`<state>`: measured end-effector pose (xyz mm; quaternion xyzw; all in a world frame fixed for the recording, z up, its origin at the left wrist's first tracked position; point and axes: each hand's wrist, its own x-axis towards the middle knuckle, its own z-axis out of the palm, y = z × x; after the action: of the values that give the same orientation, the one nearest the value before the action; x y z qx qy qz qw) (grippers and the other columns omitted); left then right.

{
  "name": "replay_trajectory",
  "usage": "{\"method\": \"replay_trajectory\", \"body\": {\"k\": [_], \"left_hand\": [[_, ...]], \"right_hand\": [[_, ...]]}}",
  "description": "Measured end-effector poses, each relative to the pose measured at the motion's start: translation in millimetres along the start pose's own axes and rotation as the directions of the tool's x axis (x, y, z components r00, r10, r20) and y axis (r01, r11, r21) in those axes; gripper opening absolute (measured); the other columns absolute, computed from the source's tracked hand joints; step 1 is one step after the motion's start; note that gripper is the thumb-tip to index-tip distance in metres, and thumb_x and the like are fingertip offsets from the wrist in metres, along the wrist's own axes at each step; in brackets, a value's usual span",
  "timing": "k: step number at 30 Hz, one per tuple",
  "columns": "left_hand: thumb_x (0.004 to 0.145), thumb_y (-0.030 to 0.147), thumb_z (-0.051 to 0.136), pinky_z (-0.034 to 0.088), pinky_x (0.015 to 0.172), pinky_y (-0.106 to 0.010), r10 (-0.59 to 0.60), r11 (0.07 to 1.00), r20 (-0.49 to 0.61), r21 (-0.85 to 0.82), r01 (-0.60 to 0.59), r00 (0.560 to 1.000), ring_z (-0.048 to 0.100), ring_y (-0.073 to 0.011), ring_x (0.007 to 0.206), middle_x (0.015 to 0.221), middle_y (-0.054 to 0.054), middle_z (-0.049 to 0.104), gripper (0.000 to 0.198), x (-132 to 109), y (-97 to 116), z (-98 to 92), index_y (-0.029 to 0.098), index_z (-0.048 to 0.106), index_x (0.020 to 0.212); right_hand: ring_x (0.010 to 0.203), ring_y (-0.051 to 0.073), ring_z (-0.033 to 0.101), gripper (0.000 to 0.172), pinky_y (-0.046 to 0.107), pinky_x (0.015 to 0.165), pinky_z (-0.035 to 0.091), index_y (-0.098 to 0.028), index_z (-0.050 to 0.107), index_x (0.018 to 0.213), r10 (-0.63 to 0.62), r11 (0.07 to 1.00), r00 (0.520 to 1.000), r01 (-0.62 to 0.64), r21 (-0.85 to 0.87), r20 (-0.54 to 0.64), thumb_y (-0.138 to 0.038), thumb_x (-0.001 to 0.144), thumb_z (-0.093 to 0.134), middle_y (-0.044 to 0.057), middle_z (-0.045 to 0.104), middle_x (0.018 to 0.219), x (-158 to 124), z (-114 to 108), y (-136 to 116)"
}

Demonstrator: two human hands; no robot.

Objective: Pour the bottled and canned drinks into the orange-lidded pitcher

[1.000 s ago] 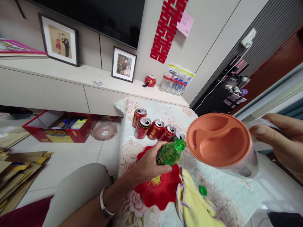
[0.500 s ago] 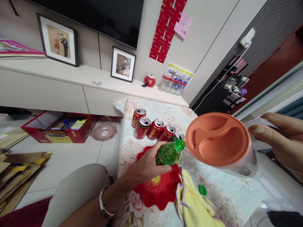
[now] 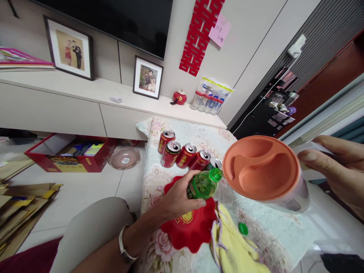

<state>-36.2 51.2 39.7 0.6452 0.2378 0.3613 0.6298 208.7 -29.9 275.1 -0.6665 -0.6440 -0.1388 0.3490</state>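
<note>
My left hand (image 3: 182, 195) is wrapped round a green plastic bottle (image 3: 203, 184), uncapped and tilted a little to the right. In my right hand (image 3: 338, 163) is the pale handle of a clear pitcher (image 3: 303, 199) with an orange lid (image 3: 264, 165) turned towards me. The bottle's mouth is close to the left edge of the lid; whether they touch I cannot tell. Below my left hand lies a red scalloped tray (image 3: 196, 237) with a gold mark. A yellow cloth (image 3: 236, 246) lies beside it, near a green bottle cap (image 3: 243, 228).
Several opened red drink cans (image 3: 186, 156) stand behind the bottle on a flowered tablecloth (image 3: 159, 172). Beyond the table runs a white cabinet (image 3: 125, 110) with framed photos (image 3: 148, 77) and lidded jars (image 3: 207, 103). On the floor are a red box (image 3: 68, 159) and flattened cardboard (image 3: 27, 208).
</note>
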Motion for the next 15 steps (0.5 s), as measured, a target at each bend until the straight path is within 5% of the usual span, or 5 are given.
{"method": "replay_trajectory", "body": {"k": [15], "left_hand": [[0.073, 0.027, 0.082, 0.052, 0.1, -0.038, -0.004, 1.0, 0.01, -0.029, 0.004, 1.0, 0.067, -0.0265, 0.114, 0.123, -0.003, 0.072, 0.068, 1.5, -1.5, 0.0, 0.026, 0.054, 0.135]], "right_hand": [[0.054, 0.018, 0.048, 0.044, 0.031, 0.048, 0.035, -0.027, 0.068, 0.062, -0.036, 0.999, 0.999, 0.036, -0.01, -0.006, -0.068, 0.074, 0.079, 0.0, 0.057, 0.056, 1.8, -0.5, 6.6]]}}
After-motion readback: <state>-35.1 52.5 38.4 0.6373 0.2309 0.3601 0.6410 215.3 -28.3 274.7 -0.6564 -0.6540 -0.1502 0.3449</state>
